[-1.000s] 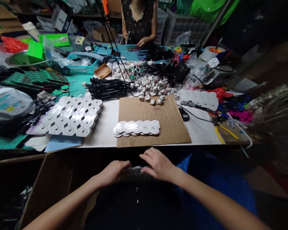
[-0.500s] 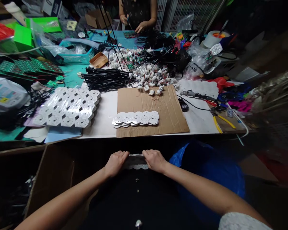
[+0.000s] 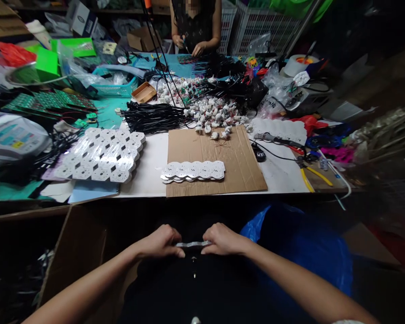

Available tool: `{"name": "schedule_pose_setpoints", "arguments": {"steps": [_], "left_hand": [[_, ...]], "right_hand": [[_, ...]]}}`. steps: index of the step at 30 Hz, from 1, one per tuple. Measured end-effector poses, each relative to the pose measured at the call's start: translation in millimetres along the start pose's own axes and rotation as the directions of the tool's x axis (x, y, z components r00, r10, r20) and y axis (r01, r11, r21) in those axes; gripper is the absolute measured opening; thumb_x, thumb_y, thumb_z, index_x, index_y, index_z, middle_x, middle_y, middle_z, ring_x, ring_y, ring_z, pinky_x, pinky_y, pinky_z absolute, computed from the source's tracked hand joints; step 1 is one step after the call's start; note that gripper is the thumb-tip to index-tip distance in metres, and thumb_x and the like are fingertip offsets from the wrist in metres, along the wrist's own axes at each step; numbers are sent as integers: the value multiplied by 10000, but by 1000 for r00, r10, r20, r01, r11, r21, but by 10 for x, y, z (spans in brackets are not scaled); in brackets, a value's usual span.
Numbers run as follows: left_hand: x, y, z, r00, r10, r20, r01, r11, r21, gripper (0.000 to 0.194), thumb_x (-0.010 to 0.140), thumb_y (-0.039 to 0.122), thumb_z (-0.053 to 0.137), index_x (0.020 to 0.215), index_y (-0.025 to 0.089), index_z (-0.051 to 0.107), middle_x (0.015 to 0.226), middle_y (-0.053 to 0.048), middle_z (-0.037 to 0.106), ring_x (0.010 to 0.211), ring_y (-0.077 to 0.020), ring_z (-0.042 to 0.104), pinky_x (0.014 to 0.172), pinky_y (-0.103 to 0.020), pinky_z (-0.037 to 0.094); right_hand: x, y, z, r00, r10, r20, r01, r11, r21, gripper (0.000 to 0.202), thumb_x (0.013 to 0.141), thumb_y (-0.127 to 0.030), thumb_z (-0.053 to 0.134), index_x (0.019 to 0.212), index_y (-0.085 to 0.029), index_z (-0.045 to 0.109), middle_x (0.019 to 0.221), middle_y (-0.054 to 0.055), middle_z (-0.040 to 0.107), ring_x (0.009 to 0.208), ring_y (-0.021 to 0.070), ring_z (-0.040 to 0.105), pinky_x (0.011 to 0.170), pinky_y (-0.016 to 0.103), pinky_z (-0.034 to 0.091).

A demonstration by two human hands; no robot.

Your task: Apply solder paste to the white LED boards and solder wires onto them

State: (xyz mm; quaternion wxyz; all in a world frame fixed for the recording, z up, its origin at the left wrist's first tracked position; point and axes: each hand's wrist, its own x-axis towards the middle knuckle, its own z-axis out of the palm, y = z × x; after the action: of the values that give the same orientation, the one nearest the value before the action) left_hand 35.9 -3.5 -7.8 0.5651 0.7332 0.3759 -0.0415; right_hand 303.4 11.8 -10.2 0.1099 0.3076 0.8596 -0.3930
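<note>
Just in front of my body, below the table edge, I hold a thin white scalloped strip [image 3: 193, 245] seen nearly edge-on. My left hand [image 3: 164, 241] grips one end of it, thumb below and fingers on top. The other end is pinched the same way by my right hand [image 3: 222, 239]. On the cardboard sheet [image 3: 236, 166] ahead lies a small stack of similar white scalloped strips [image 3: 193, 171]. Left of it rests a thicker stack of white panels [image 3: 103, 153] with diamond-shaped holes, joined in rows.
Black cables [image 3: 153, 118] and a heap of small white parts [image 3: 212, 114] lie behind the cardboard. A soldering iron [image 3: 273, 138] and yellow-handled pliers [image 3: 315, 176] are at right. A blue bag [image 3: 300, 243] hangs below the table. Across the table, a person [image 3: 195, 31] works with both hands.
Both hands have moved slightly lower in view, and the strip has turned from showing its face to showing its edge. The view has tilted up a little.
</note>
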Motion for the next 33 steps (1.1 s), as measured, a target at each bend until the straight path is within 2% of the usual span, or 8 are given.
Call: {"name": "schedule_pose_setpoints", "arguments": {"steps": [4, 9, 12, 14, 18, 21, 27, 33], "left_hand": [[93, -83, -48, 981, -121, 154, 153, 963, -221, 529, 736, 671, 690, 696, 152, 594, 548, 55, 430, 503, -79, 362, 461, -213, 244], [253, -188, -28, 967, -27, -252, 82, 975, 208, 435, 918, 510, 523, 661, 159, 521, 614, 13, 478, 563, -100, 402, 552, -243, 303], [274, -207, -15, 933, 27, -359, 100, 939, 330, 383, 965, 426, 440, 698, 165, 526, 695, -23, 531, 630, -130, 462, 619, -269, 356], [249, -192, -40, 957, -16, -289, 91, 965, 248, 409, 935, 474, 496, 669, 165, 526, 646, -1, 495, 593, -117, 436, 586, -254, 338], [214, -169, -181, 991, -117, 63, 125, 982, -142, 480, 778, 613, 660, 693, 147, 588, 575, 44, 444, 525, -83, 370, 491, -214, 265], [287, -216, -313, 984, -150, 98, 169, 958, -232, 498, 780, 637, 637, 760, 139, 612, 599, 42, 467, 531, -89, 382, 494, -217, 284], [503, -297, -390, 952, 24, -305, 107, 909, 403, 335, 945, 406, 507, 728, 162, 583, 682, -18, 553, 620, -136, 485, 590, -259, 317], [438, -162, -292, 936, 49, -348, 184, 776, 603, 253, 967, 186, 405, 876, 157, 640, 870, -88, 654, 752, -185, 596, 633, -275, 365]], "right_hand": [[86, 101, -25, 995, -25, 100, 10, 990, 142, 314, 850, -438, 728, 720, -153, 709, 556, -59, 547, 507, 68, 462, 509, 193, 256], [260, 161, -147, 993, 94, -66, -99, 993, -61, 307, 886, -455, 685, 853, -154, 737, 785, 41, 716, 697, 150, 625, 574, 229, 325], [305, 174, -179, 989, 102, -105, -112, 989, -93, 274, 928, -388, 636, 928, -133, 736, 900, 99, 741, 788, 191, 654, 619, 253, 353], [293, 188, -172, 993, 86, -77, -92, 993, -79, 298, 907, -434, 664, 895, -147, 744, 824, 59, 732, 729, 166, 640, 595, 239, 345], [267, 236, -185, 997, 17, 81, -24, 996, 87, 358, 804, -524, 762, 804, -166, 750, 610, -53, 620, 565, 87, 535, 523, 193, 301], [319, 279, -276, 997, 48, 67, -51, 998, 45, 397, 806, -561, 743, 804, -164, 750, 620, -47, 629, 563, 90, 531, 513, 197, 284], [433, 319, -359, 979, 118, -166, -159, 952, -260, 313, 955, -423, 590, 999, -145, 726, 923, 119, 757, 836, 215, 679, 635, 253, 374], [364, 309, -325, 971, 130, -203, -179, 952, -248, 197, 952, -246, 566, 1028, -119, 697, 983, 147, 721, 916, 242, 657, 726, 295, 413]]}}
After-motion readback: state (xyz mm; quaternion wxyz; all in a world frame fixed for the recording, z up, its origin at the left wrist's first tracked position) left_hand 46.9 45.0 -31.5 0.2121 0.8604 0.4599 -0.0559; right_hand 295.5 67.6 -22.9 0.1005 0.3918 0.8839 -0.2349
